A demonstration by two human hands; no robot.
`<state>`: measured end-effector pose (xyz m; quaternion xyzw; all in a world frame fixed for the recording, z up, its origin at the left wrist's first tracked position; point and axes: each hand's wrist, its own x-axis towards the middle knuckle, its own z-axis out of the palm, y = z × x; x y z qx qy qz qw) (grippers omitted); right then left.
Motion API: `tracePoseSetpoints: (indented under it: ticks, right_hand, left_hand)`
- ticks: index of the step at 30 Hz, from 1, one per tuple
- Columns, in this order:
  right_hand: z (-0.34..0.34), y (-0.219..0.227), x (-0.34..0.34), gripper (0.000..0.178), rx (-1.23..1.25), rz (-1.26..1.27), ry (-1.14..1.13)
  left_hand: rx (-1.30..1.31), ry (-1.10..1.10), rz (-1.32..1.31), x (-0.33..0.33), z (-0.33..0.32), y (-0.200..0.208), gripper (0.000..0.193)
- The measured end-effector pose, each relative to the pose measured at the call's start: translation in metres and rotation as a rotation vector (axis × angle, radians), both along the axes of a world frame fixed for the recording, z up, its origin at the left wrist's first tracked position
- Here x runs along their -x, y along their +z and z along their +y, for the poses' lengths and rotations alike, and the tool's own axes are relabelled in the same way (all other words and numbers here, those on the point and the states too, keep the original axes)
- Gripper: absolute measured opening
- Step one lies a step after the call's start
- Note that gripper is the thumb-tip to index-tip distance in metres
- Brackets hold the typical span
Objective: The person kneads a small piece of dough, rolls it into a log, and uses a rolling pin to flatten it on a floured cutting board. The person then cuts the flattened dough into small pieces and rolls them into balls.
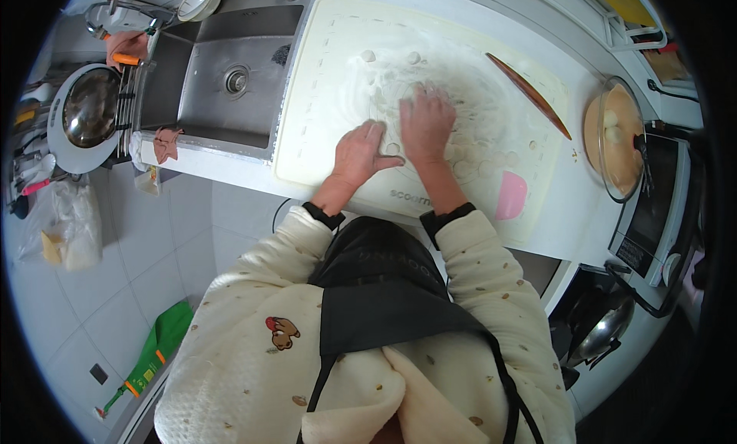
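A floury cream baking mat (pixel 307 137) covers the counter, and both hands are on it. My left hand (pixel 359 154) rests palm down on the left, thumb stretched toward a small dough ball (pixel 393 148). To its right my right hand (pixel 427 127) reaches farther forward, fingers laid flat on the flour; their tips are slightly blurred, and anything under the palm is hidden. Beyond the hands lie two more dough lumps, one on the left (pixel 368 56) and one on the right (pixel 414 57). Several pale, flattened dough rounds (pixel 464 168) sit right of my right wrist.
A brown tapered rolling pin (pixel 530 96) lies at the mat's far right, and a pink scraper (pixel 510 196) nearer me. Farther right stands a bowl with a glass lid (pixel 614 137), pale dough inside, beside an oven (pixel 652 206). A steel sink (pixel 223 83) borders the left side.
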<state>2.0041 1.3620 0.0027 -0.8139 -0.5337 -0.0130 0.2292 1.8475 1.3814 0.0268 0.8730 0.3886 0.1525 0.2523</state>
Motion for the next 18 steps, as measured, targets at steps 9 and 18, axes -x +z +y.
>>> tracePoseSetpoints:
  ticks: [9, 18]
  right_hand:
    - [0.004, -0.006, 0.049, 0.079, 0.292, 0.058, 0.147]
    - [0.003, -0.007, 0.046, 0.08, 0.288, 0.013, 0.186]
  left_hand:
    - [0.36, 0.151, 0.116, 0.04, 0.055, 0.024, 0.041]
    - [0.116, 0.103, -0.212, -0.035, 0.157, 0.0, 0.04]
